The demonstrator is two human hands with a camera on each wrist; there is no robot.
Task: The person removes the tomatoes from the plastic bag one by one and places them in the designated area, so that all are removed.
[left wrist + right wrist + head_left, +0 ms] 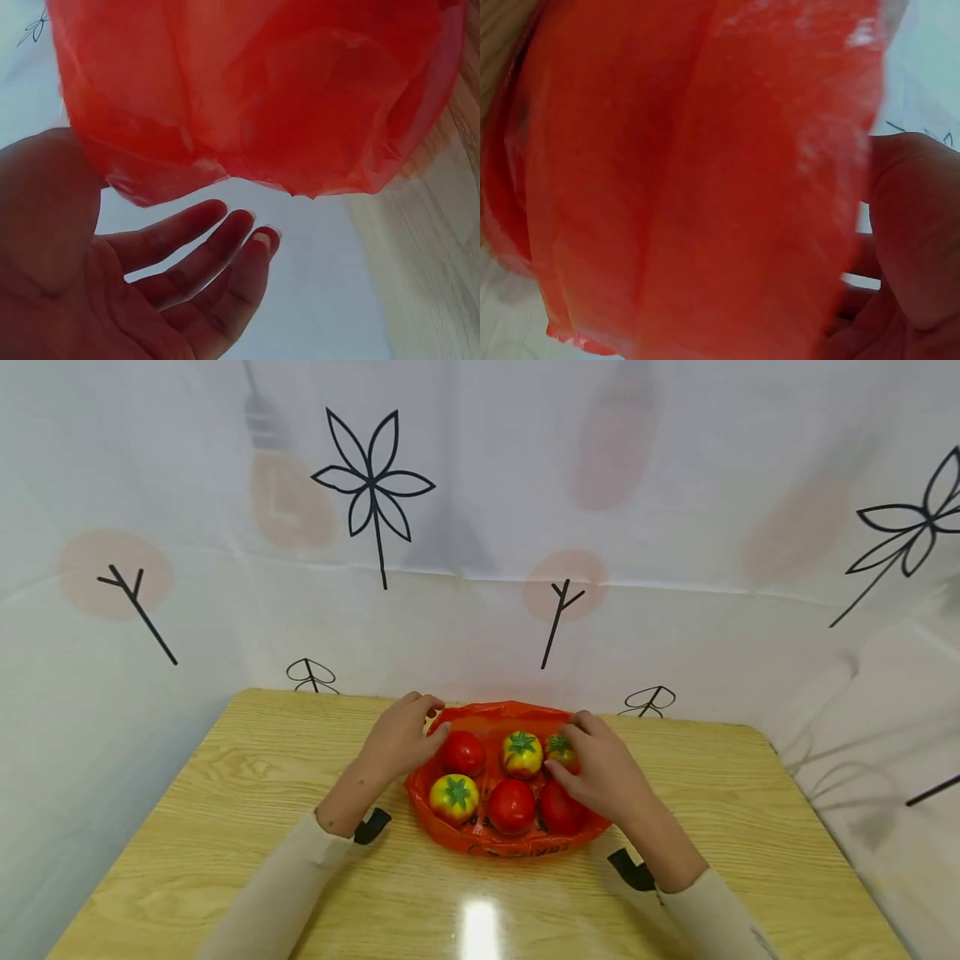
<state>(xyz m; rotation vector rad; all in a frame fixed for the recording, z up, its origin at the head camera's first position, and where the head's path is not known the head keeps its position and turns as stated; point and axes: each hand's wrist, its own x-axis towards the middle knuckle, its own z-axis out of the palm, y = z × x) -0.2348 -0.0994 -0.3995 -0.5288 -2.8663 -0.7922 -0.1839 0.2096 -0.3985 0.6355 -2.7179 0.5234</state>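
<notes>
On the table, a red plastic bag lies with its mouth spread wide. Inside it are several tomatoes: smooth red ones and yellow-red ones with a green leafy star, such as the front left one. My left hand is at the bag's left rim. Its fingers are loosely bent outside, apart from the plastic, and its thumb tip reaches over the rim. At the right rim is my right hand, thumb and fingers apart beside a green-topped tomato. The bag hides its fingertips in the right wrist view.
A light wooden table carries the bag near its far edge. Behind the table hangs a pale cloth with black plant drawings. Black straps show at both wrists.
</notes>
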